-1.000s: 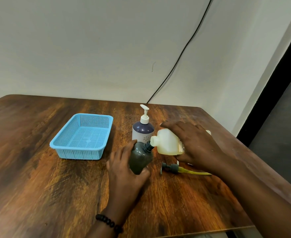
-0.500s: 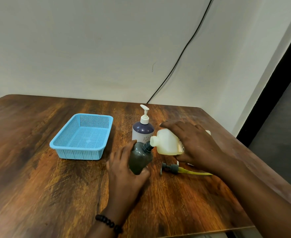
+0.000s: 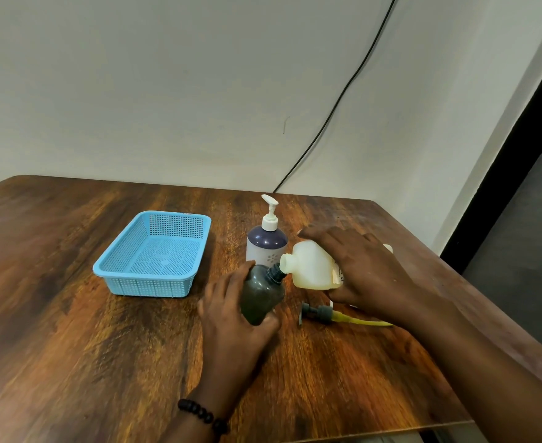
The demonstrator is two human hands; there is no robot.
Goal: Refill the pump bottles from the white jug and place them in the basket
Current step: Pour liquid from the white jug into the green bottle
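now | left hand [image 3: 231,318] fingers curled round dark bottle [image 3: 261,295] | right hand [image 3: 364,273] fingers gripping white jug [image 3: 311,266]

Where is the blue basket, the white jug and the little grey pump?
blue basket [image 3: 142,286]: head view, on its front wall.
white jug [image 3: 311,266]: head view, on its tilted body.
grey pump [image 3: 322,313]: head view, on its collar, lying on the table.

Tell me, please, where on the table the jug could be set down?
Bare wood lies left of the basket and in front of it. It is crowded around the dark bottle, jug, loose pump and the purple bottle.
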